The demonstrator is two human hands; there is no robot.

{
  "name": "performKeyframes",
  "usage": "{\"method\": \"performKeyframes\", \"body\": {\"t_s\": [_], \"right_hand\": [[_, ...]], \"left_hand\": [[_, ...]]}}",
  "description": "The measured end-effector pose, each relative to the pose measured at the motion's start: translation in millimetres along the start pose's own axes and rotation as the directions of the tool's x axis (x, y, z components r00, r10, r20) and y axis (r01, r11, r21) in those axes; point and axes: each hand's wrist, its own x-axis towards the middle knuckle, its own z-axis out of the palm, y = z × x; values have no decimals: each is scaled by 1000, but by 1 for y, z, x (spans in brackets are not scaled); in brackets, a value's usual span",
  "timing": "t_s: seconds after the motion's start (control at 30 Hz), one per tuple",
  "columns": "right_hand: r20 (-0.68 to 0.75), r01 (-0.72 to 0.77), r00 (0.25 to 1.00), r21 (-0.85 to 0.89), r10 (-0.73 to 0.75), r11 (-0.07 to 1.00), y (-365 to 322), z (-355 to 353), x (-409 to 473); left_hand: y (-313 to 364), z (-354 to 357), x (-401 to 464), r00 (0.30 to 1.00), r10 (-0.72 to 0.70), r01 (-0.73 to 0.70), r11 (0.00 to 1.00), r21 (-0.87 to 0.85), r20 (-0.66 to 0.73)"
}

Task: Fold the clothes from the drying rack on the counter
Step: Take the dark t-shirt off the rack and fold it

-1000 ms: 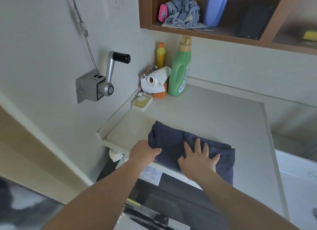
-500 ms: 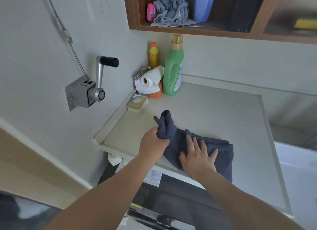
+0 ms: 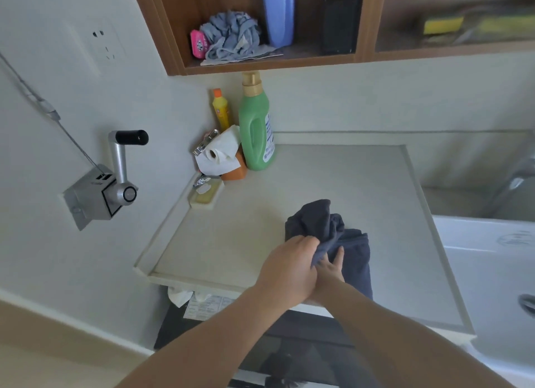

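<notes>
Head view: your left hand (image 3: 289, 267) grips a bunched fold of the soft dark navy cloth garment (image 3: 351, 253), lifting it over your right hand (image 3: 331, 267), which lies mostly hidden beneath; its fingers look straight, flat on the fabric. The garment sits at the near edge of the pale matte counter (image 3: 333, 185), toward 5 o'clock. At 11 o'clock stand a glossy green plastic detergent bottle (image 3: 256, 133) and a white paper roll (image 3: 220, 156). Both forearms are cut off at the frame's bottom.
</notes>
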Motion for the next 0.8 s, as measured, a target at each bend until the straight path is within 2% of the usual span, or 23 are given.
{"method": "performKeyframes", "body": {"t_s": [0.1,0.17,0.2,0.23,0.27,0.3,0.33,0.37,0.4,0.43,0.47,0.5,0.53,0.57,0.6,0.63,0.7,0.8], "right_hand": [[14,6,1000,162,-8,987,11,-12,4],[-116,33,993,442,21,897,22,-20,-3],[-153,51,986,633,60,773,28,-22,-9],[-161,64,979,831,129,553,32,-24,-17],[-121,75,973,971,198,229,36,-24,-24],[-73,100,967,990,244,-102,42,-25,-28],[-18,105,965,941,262,-323,49,-27,-31],[27,98,964,891,266,-443,57,-29,-32],[57,91,957,871,283,-482,66,-31,-34],[71,80,951,883,300,-462,73,-31,-33],[57,61,949,933,311,-356,80,-33,-31],[15,46,947,982,322,-182,86,-33,-29],[-34,22,937,999,348,39,89,-32,-30],[-88,-11,920,968,382,249,91,-29,-30],[-134,-46,903,915,408,402,92,-25,-30],[-179,-56,890,870,420,490,93,-21,-30],[-226,-64,874,824,430,564,93,-13,-31],[-221,-87,877,800,426,594,92,-7,-28]], "left_hand": [[1,-2,6,997,39,-41,999,-28,-74],[2,-1,8,991,81,-86,996,-38,-108],[4,1,9,988,102,-107,993,-42,-120],[5,4,10,985,115,-121,992,-39,-125],[6,7,11,984,127,-132,991,-32,-124],[8,11,11,983,142,-145,989,-17,-115],[9,14,12,983,160,-161,987,0,-95],[11,17,11,982,177,-176,984,12,-69],[12,20,11,979,199,-199,980,20,-36],[13,24,11,974,227,-227,973,32,7],[15,25,9,963,262,-264,963,49,57],[16,28,7,947,301,-310,949,64,112],[16,30,5,927,338,-352,934,65,165],[17,31,3,905,364,-383,922,51,221],[17,32,2,884,378,-400,916,30,274],[18,33,1,873,380,-400,917,1,306],[18,35,1,896,338,-322,941,-102,287],[9,39,11,991,94,-68,970,-234,99]]}}
